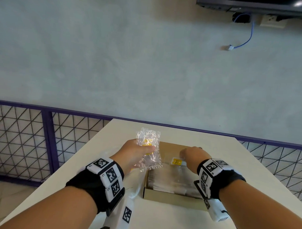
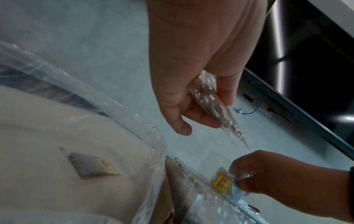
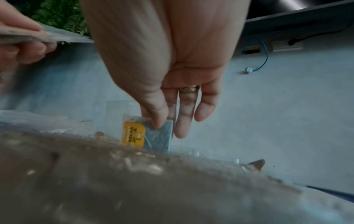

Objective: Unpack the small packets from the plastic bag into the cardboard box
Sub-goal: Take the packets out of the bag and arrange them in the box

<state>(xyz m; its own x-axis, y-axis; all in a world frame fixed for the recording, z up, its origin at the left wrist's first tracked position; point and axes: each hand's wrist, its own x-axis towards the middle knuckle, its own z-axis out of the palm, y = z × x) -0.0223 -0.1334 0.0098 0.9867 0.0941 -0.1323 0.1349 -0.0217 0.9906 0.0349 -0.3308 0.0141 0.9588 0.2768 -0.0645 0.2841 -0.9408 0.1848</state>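
An open cardboard box (image 1: 173, 198) sits on the white table (image 1: 175, 225), filled with several clear packets (image 1: 171, 181). My left hand (image 1: 135, 153) grips a small stack of clear packets (image 1: 149, 148) with yellow labels, held upright just left of the box; the same stack of packets (image 2: 216, 104) shows edge-on in the left wrist view. My right hand (image 1: 192, 155) is over the box and pinches one packet with a yellow label (image 1: 177, 162) between thumb and fingers; that packet (image 3: 147, 133) stands upright among the others. The clear plastic bag (image 1: 133, 186) lies on the table left of the box.
A purple-framed wire fence (image 1: 44, 143) runs behind the table, against a pale wall. A blue cable (image 1: 243, 42) hangs from a socket below a dark screen (image 1: 259, 2) at the top right. Inside the bag (image 2: 76, 159) a small grey item (image 2: 90, 168) shows.
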